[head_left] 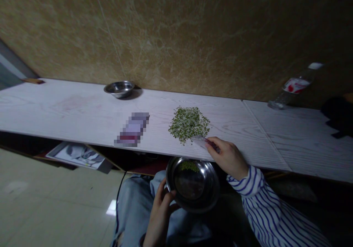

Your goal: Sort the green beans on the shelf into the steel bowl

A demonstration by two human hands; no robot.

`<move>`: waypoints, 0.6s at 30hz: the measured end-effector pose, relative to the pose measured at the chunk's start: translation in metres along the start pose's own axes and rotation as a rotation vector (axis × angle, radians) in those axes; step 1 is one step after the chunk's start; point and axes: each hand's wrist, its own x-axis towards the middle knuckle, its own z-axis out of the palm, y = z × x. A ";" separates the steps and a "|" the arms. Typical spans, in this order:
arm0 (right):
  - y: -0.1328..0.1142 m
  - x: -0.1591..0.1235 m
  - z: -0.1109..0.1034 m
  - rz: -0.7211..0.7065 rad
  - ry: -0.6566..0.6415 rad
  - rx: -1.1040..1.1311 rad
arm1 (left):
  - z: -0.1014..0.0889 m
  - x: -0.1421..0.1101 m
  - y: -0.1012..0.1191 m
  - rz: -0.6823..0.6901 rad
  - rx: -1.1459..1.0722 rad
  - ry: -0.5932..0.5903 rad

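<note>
A spread-out pile of small green beans mixed with white grains (pixel 189 124) lies on the white wood-grain table. My right hand (pixel 228 157) is closed around a small flat tool (pixel 200 140), pale and see-through at its tip and dark reddish near my fingers. Its tip touches the near edge of the pile; its exact kind is unclear. Below the table's front edge, over my lap, my left hand (pixel 164 199) grips the rim of a large steel bowl (pixel 212 192). Some green beans (pixel 189 166) rest inside that bowl, on its far side.
A smaller steel bowl (pixel 120 89) stands at the back of the table (pixel 68 111). Left of the pile lies a blurred-out flat object (pixel 134 129). A clear bottle (pixel 296 85) stands at the back right, near a dark item (pixel 338 113). Shelves with a box (pixel 79 155) sit underneath.
</note>
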 end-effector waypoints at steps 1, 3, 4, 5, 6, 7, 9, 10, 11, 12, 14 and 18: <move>0.000 0.000 0.000 0.005 -0.005 0.001 | 0.000 0.000 0.000 0.001 0.001 -0.005; 0.001 0.001 0.001 0.019 -0.008 0.002 | -0.001 0.000 0.000 0.007 -0.002 -0.011; 0.001 0.001 0.001 0.029 -0.006 0.001 | -0.001 -0.001 0.000 0.009 -0.005 -0.012; 0.002 0.001 0.000 0.042 -0.001 -0.003 | -0.001 -0.001 0.000 0.010 -0.008 -0.011; 0.004 0.001 0.000 0.055 0.004 -0.008 | -0.001 -0.001 0.000 0.010 -0.012 -0.011; 0.005 0.001 0.000 0.067 0.011 -0.014 | 0.000 -0.001 0.000 0.008 -0.014 -0.005; 0.006 0.002 0.000 0.083 0.023 -0.021 | 0.000 0.000 0.000 0.002 -0.013 -0.002; 0.007 0.002 0.000 0.084 0.026 -0.020 | 0.000 0.000 0.000 0.003 -0.012 -0.002; 0.007 0.003 0.000 0.081 0.027 -0.014 | 0.000 0.000 0.000 0.004 -0.010 -0.005; 0.006 0.003 0.000 0.076 0.025 -0.007 | -0.001 0.000 0.000 0.008 -0.006 -0.010; 0.005 0.004 0.001 0.070 0.015 0.002 | -0.002 0.000 0.000 0.011 0.004 -0.016; 0.004 0.004 0.003 0.053 -0.006 0.008 | -0.004 -0.001 0.001 0.011 0.027 -0.009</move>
